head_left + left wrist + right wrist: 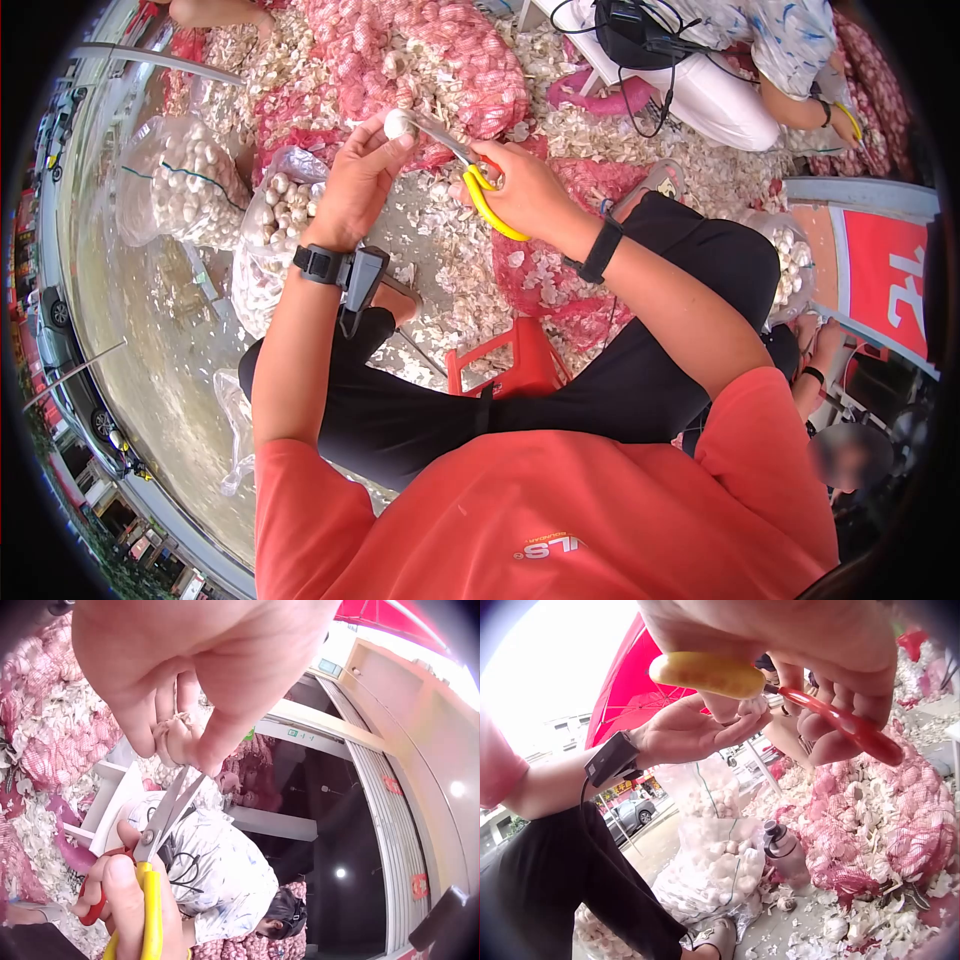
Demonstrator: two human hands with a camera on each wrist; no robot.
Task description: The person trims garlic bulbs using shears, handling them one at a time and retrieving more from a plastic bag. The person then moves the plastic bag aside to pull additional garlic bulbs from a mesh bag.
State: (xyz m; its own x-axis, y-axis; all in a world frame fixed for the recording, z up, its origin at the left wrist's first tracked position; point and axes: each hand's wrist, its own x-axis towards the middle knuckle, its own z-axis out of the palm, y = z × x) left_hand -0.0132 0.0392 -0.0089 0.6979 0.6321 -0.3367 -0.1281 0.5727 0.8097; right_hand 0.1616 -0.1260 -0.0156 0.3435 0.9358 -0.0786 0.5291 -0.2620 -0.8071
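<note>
My left hand (352, 190) pinches a white garlic bulb (398, 124) between thumb and fingers, out in front of my knees. In my right hand (528, 192) is a pair of scissors (490, 212) with one yellow and one red handle. The metal blades (171, 814) point up at the bulb and stand slightly parted in the left wrist view, their tips right at its underside. From the right wrist, my fingers cover part of the handles, and the bulb shows only partly behind the yellow one.
Pink mesh sacks of garlic (430, 60) lie ahead amid scattered peel. Clear bags of bulbs (195, 190) stand to the left, with a bottle (786, 859) near them. A red stool (535, 358) is beneath me. Another person (790, 45) sits at the upper right.
</note>
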